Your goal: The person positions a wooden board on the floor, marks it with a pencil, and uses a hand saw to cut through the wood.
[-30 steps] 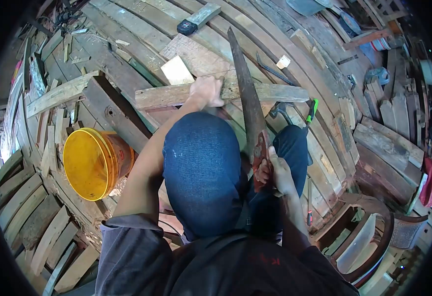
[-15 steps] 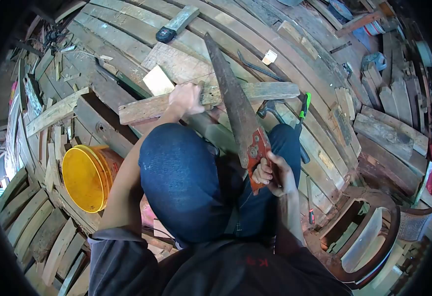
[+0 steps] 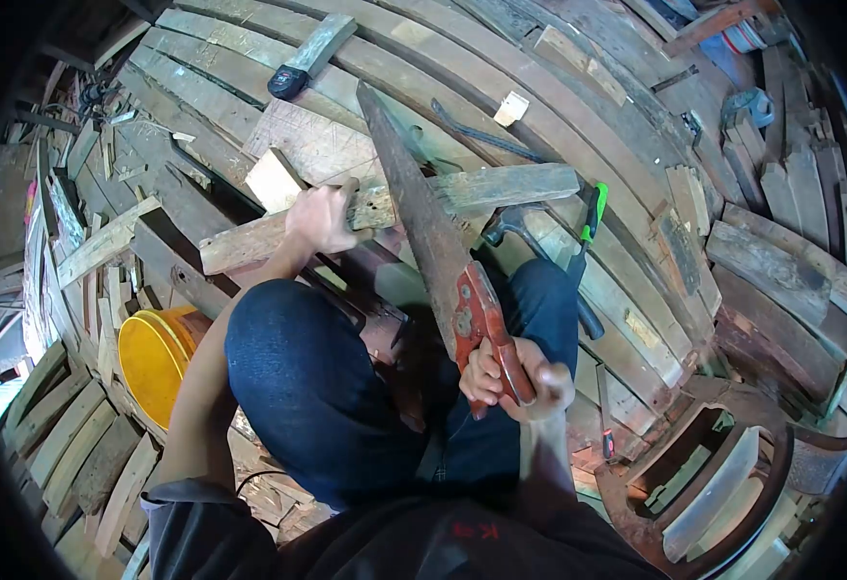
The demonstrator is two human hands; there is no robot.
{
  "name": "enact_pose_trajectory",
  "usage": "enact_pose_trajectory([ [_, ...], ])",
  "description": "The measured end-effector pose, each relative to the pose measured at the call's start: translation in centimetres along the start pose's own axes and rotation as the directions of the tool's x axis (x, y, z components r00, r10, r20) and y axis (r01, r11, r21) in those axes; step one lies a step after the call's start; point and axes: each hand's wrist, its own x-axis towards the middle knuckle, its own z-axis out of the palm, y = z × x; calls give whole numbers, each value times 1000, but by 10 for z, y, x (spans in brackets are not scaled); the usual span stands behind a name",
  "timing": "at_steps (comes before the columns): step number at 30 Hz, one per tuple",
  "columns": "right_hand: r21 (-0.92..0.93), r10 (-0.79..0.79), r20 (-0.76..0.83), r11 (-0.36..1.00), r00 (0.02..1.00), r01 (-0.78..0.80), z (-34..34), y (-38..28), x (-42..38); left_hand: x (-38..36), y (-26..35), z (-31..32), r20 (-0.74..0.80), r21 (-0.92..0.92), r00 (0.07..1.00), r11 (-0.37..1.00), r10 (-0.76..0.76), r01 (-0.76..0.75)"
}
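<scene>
My right hand is closed around the red handle of a hand saw. Its long, rusty blade slants up and left, crossing over a weathered wooden beam. My left hand grips that beam left of the blade, fingers wrapped over its edge. Behind the left hand sits a pale wood block, close to a flat scratched board. A hammer lies beyond my right knee, beside a tool with a bright green and black handle.
A yellow bucket stands at the left. A tape measure, a dark pry bar and a small wood block lie on the planks ahead. At lower right is a curved wooden chair frame. Stacked planks line the right.
The saw and my right hand have shifted left and slightly down. My left hand and the beam appear a little lower and further left, as the whole view has shifted too.
</scene>
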Motion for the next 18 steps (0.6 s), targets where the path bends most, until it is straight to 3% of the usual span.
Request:
enact_pose_trajectory([
  [2, -10, -18, 50, 1000, 999, 18, -4, 3, -2, 1, -3, 7, -68, 1, 997, 1000, 31, -31],
  [6, -163, -77, 70, 983, 995, 87, 2, 13, -6, 5, -3, 11, -49, 29, 999, 1000, 9, -8],
  [8, -513, -118, -73, 856, 990, 64, 8, 19, -10, 3, -4, 11, -57, 32, 998, 999, 13, -12],
  [11, -849, -365, -48, 505, 930, 154, 14, 31, -3, 3, -6, 13, -95, 17, 994, 999, 46, -44],
  [14, -801, -373, -247, 597, 894, 28, 20, 50, -10, 3, -5, 11, -56, -5, 998, 1000, 19, -19],
  [15, -870, -425, -137, 483, 894, 96, 16, 50, -13, 3, -6, 11, -64, 5, 997, 999, 36, -36],
  [18, -599, -288, -382, 801, 878, 3, 19, 58, -33, -1, -1, 2, -18, -19, 1000, 1000, 5, -6],
])
